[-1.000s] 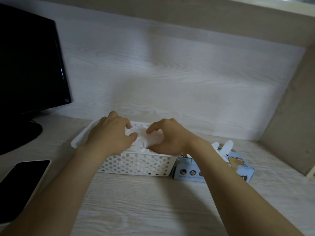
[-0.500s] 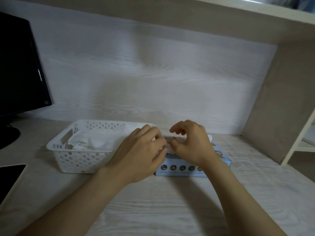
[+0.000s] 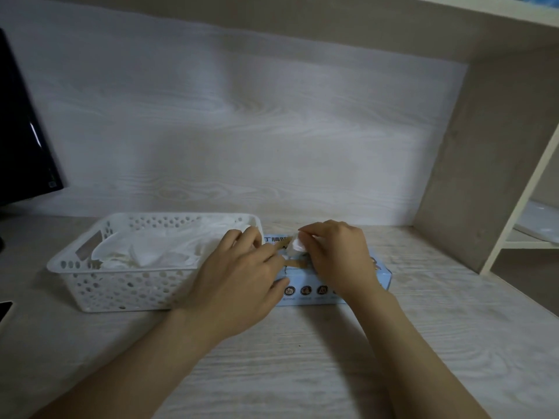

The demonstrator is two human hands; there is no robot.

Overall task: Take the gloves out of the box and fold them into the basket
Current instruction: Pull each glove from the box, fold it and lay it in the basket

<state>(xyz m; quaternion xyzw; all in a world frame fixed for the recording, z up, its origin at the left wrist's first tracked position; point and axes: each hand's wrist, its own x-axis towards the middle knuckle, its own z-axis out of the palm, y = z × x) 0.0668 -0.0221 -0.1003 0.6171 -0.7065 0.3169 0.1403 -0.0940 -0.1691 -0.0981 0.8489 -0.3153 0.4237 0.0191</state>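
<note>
A light blue glove box (image 3: 320,290) lies on the desk just right of a white perforated basket (image 3: 121,285). Several white gloves (image 3: 157,252) lie piled inside the basket. My right hand (image 3: 335,255) sits over the box's top opening and pinches a white glove (image 3: 295,244) that sticks out of it. My left hand (image 3: 239,276) rests on the box's left end with its fingers stretched toward the opening, pressing the top down.
A black monitor (image 3: 21,140) stands at the far left and a dark phone (image 3: 4,309) lies at the left edge. A wooden upright panel (image 3: 484,164) and side shelf (image 3: 532,237) close off the right. The desk's back wall rises behind the basket.
Both hands left the basket and moved right to the box. My right hand has taken hold of a glove at the opening and lifted it slightly; the view has shifted right.
</note>
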